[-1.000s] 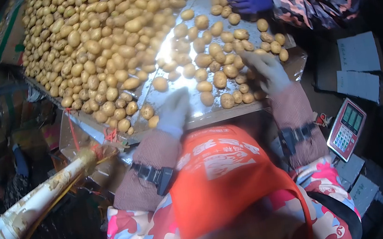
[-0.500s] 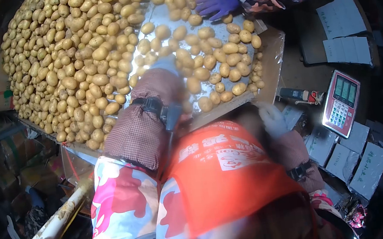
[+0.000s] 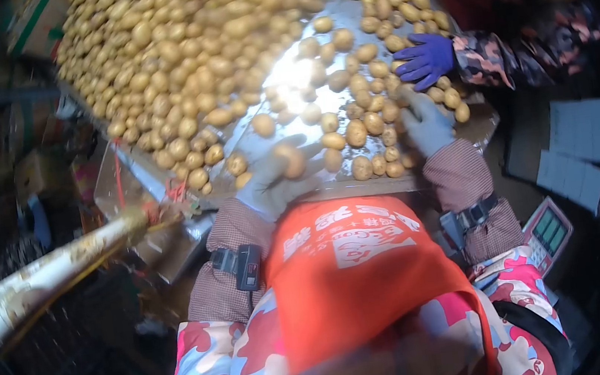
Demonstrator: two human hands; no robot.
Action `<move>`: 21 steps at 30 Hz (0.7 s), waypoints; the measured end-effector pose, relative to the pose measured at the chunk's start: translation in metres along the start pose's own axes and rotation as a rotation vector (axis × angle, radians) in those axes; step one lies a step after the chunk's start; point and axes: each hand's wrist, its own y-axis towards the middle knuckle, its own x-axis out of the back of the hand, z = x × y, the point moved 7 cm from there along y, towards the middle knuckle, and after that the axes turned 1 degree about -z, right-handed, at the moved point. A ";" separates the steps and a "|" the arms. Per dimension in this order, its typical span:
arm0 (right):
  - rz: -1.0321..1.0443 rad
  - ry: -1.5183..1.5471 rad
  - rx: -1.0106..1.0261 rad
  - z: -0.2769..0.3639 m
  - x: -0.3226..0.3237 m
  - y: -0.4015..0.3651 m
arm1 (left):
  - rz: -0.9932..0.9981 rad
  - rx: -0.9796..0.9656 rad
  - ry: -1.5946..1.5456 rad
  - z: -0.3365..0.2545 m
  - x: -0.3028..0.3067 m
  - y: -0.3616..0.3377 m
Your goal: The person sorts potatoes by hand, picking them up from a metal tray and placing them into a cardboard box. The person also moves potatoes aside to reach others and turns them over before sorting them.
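Observation:
My left hand [image 3: 270,185], in a pale grey glove, is at the near edge of the metal sorting surface [image 3: 239,146]. A blurred potato [image 3: 290,160] rests in it, with the fingers curved loosely around and below. More potatoes [image 3: 333,141] lie just beyond its fingertips. Over on the right side, my right hand [image 3: 429,125], gloved alike, reaches in among the potatoes [image 3: 374,123] with its fingers stretched forward and touching some. No potato shows clearly in its grasp, and part of the fingers is blurred.
A co-worker's purple-gloved hand [image 3: 428,59] lies on potatoes close beyond my right hand. A big potato heap [image 3: 172,61] fills the far left. A white pole [image 3: 56,274] juts in at lower left. A scale [image 3: 547,232] and pale boxes [image 3: 581,130] stand at right.
My left hand has drawn back from the middle of the potatoes to the near edge. My right hand has moved from beside the table up onto the potatoes. The view has shifted.

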 end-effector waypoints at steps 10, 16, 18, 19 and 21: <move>-0.106 -0.675 0.317 -0.068 -0.050 0.138 | -0.100 -0.405 0.237 -0.017 0.042 -0.062; -0.132 -0.688 0.472 -0.039 -0.045 0.133 | -0.218 -0.435 -0.504 0.021 0.160 -0.179; -0.004 -0.583 0.260 -0.033 -0.042 0.128 | -0.380 -0.610 -0.687 0.013 0.209 -0.249; -0.075 -0.221 0.228 -0.056 -0.046 0.133 | -0.630 -0.780 -0.807 0.007 0.228 -0.297; 0.010 -0.139 0.181 -0.118 -0.056 0.169 | -0.694 -0.992 -0.851 -0.022 0.248 -0.382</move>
